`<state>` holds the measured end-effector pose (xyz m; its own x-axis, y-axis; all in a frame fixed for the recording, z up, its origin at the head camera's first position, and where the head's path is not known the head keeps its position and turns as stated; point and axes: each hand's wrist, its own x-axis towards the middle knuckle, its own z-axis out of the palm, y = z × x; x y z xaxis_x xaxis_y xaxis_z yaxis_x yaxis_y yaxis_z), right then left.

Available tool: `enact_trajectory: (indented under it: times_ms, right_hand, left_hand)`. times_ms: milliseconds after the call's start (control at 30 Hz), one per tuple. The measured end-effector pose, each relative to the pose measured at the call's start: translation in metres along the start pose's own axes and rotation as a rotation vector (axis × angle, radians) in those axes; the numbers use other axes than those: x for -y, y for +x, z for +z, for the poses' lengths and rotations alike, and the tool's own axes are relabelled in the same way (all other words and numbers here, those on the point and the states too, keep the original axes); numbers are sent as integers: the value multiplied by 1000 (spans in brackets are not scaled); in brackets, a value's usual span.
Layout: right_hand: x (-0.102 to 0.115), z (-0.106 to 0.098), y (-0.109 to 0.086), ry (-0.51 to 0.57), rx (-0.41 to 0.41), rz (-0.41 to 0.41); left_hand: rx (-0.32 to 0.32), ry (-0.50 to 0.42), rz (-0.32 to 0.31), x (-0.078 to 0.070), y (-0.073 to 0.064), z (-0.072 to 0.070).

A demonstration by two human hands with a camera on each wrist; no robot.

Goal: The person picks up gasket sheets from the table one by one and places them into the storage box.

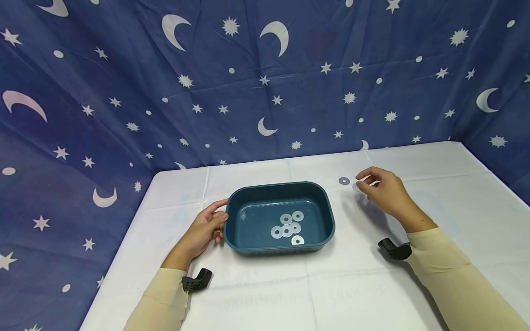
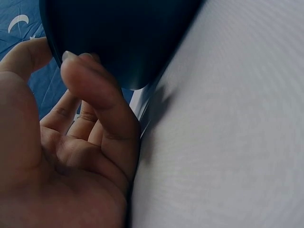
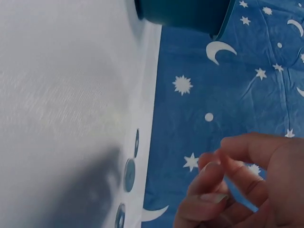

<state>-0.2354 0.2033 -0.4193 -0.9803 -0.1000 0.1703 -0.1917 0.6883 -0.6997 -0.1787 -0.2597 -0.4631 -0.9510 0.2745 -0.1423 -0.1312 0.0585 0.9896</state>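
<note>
Head view: teal tub (image 1: 248, 207) sits mid-table on the white cloth (image 1: 455, 220), with five washers (image 1: 287, 226) bunched toward its right half.
Left hand (image 1: 204, 230): fingers curled against the tub's left wall, thumb up at the rim, so it's gripping that end.
Right hand (image 1: 383, 191): just above the cloth well right of the tub, fingertips bunched over a loose washer (image 1: 356, 187) that they mostly hide; can't tell if it's pinched. One more washer (image 1: 344, 180) lies just left of it, in plain sight.
Open room: lots of bare cloth in front and to the right; the backdrop (image 1: 265, 82) closes off the far edge.
Left wrist view: tub wall (image 2: 123, 38) fills the top, fingers (image 2: 95, 90) pressed to it; tub contents hidden.
Right wrist view: three washers (image 3: 129, 175) in a row near the table's edge, the lowest cut off by the frame; curled fingers (image 3: 213, 185) hang apart from them, holding nothing I can see. Tub corner (image 3: 190, 12) is just visible up top.
</note>
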Motion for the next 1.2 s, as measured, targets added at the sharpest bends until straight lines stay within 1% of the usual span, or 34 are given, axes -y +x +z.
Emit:
enact_trajectory:
  times_ms: [167,300,567,800,933,1200]
  right_hand:
    - [-8,-4,2,-27,34,76]
    - [-13,-7,4,-33,56,114]
    - [-23,-11,7,-21,109,150]
    - [-32,-12,9,-35,152,198]
    - [-38,-13,9,-42,161,199]
    - [-50,-15,9,-66,212,226]
  left_hand:
    - [-1,-5,3,2,1,-1]
    - [-3,-6,8,2,1,-2]
    - [0,-5,8,2,1,-2]
    - [-6,0,3,2,1,-2]
    - [-5,0,-3,2,1,-2]
    - [-4,0,1,0,1,0]
